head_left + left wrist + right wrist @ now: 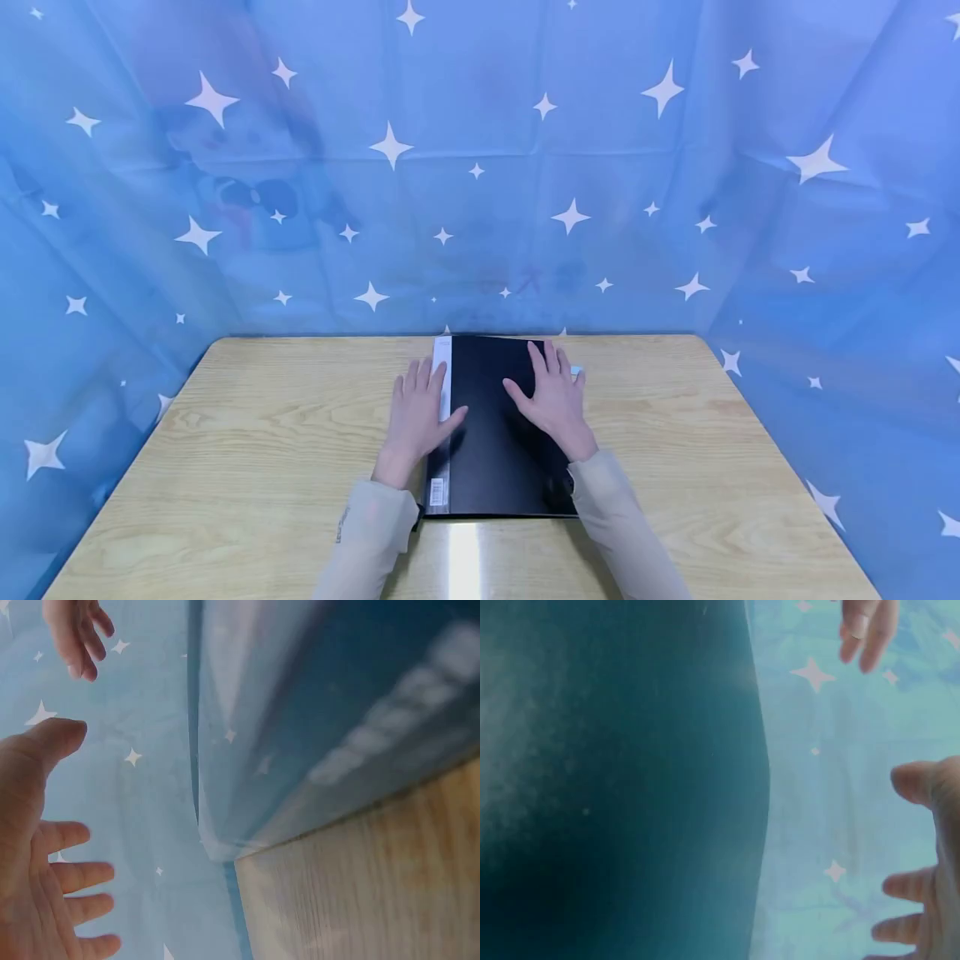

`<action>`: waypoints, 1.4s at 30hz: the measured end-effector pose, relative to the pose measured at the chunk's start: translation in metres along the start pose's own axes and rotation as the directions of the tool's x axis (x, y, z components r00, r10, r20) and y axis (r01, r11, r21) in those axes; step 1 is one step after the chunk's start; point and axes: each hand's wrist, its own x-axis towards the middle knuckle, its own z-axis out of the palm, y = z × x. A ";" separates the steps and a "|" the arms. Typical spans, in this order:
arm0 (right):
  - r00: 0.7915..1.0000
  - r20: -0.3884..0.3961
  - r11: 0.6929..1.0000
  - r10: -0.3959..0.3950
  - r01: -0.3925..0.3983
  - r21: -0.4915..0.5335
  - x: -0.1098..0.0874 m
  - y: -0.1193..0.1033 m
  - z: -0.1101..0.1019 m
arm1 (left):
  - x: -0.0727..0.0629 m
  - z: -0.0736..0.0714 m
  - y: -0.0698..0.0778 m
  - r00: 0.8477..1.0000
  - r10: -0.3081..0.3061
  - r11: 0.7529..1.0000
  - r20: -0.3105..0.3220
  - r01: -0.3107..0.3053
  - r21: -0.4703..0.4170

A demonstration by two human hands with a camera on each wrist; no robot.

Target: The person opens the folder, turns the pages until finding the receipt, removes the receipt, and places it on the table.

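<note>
On the wooden table (262, 417), in front of the star-patterned curtain (480, 208), a black folder (495, 467) lay with its spine to the left and its far edge near the table's back edge. The left hand (417, 412) was positioned over the spine (446, 392), fingers extended and spread, thumb directed across the cover; it gripped nothing, and contact could not be confirmed. Near the folder's lower left corner, a white label (437, 492) sat on the spine. The spine appeared to be the stiffest section — judged the firmest place to take hold. The cover to its right had a smooth sheen, suggesting thin plastic: light, flexible, likely slippery under flat fingers, and more prone to creasing than breaking. The right hand (557, 404) was positioned over the upper right portion, likewise spread and without a hold; whether it touched could not be determined. Beside it, a light blue item (576, 371) showed at the right edge — a side best pinched with both covers together to prevent splaying.
</note>
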 end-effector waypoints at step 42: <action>0.987 -0.102 0.802 0.126 -0.040 0.596 -0.047 0.038 -0.013 | -0.046 -0.004 0.056 0.873 0.416 0.903 0.255 -0.365 -0.225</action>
